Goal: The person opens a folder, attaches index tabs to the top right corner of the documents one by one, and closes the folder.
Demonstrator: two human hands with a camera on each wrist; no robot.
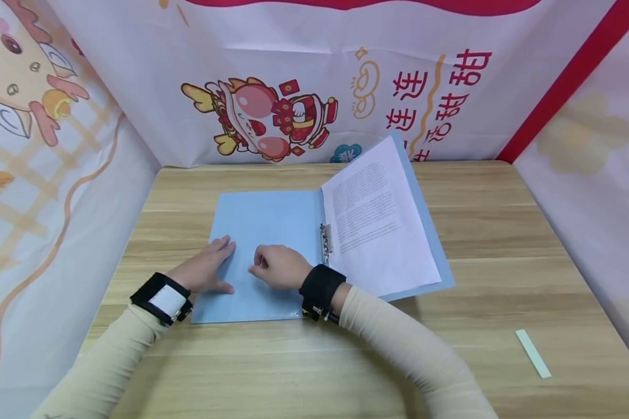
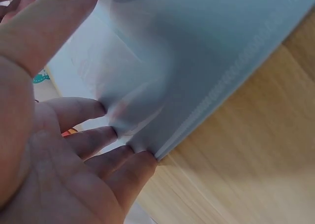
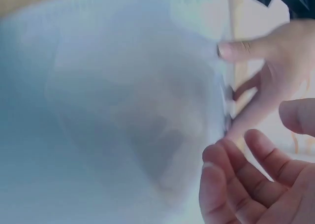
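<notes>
A light blue clip folder (image 1: 272,215) lies spread out on the wooden table, its left cover flat. My left hand (image 1: 205,267) rests on that cover near its left edge, fingers extended; in the left wrist view, the fingertips touch the folder's edge (image 2: 197,120). Over the middle of the same cover is my right hand (image 1: 284,266), loosely curled; the right wrist view shows its thumb apart from the fingers and nothing held. A printed white sheet (image 1: 367,192) lies against the tilted right cover, beside the metal clip (image 1: 327,241) at the spine.
A pale green strip (image 1: 533,354) lies on the table (image 1: 493,244) at the front right. Printed cloth (image 1: 293,35) hangs behind the table and along both sides. The raised right cover stands close beside my right wrist.
</notes>
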